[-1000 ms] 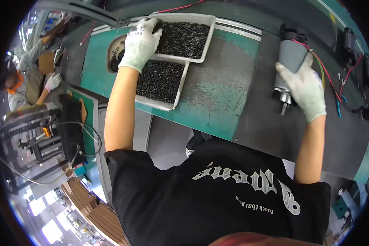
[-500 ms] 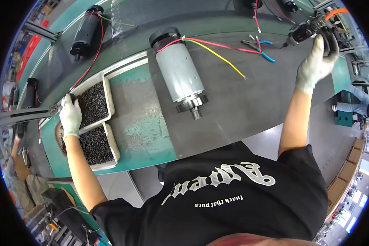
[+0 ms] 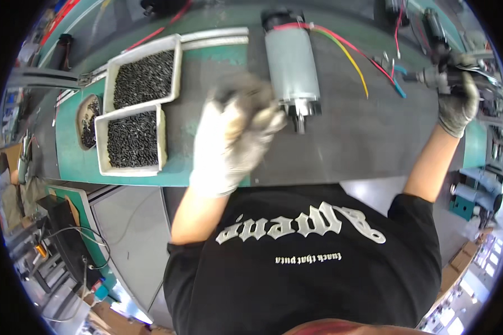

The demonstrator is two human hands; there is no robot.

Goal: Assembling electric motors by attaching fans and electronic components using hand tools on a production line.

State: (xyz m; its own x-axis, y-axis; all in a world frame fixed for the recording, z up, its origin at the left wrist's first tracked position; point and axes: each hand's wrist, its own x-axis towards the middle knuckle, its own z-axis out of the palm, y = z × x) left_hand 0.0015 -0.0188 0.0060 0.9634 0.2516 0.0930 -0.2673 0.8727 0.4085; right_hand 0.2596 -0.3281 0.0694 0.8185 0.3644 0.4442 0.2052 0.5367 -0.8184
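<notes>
My left hand (image 3: 232, 134), in a pale glove with dark fingertips, is over the bench just left of a silver motor's shaft end. Motion blurs it, but its fingers look curled; anything between them cannot be made out. The silver motor (image 3: 293, 64) lies with its black cap away from me and its shaft toward me. Red and yellow-green wires (image 3: 349, 56) trail from its cap to the right. At the far right my gloved right hand (image 3: 458, 109) is closed round a dark power screwdriver (image 3: 430, 76), whose tip points left, near blue-handled pliers (image 3: 399, 88).
Two white trays (image 3: 177, 64) of small black screws (image 3: 144, 78) stand on the left, beside an oval dish (image 3: 84, 134). A metal post (image 3: 44, 78) reaches in from the left. More motors (image 3: 435, 28) lie along the far side. The bench's front edge runs before my body.
My left hand has left the screw trays and moved right, toward the motor's shaft. My right hand now grips the screwdriver, its tip close to the pliers. The whole view has shifted.
</notes>
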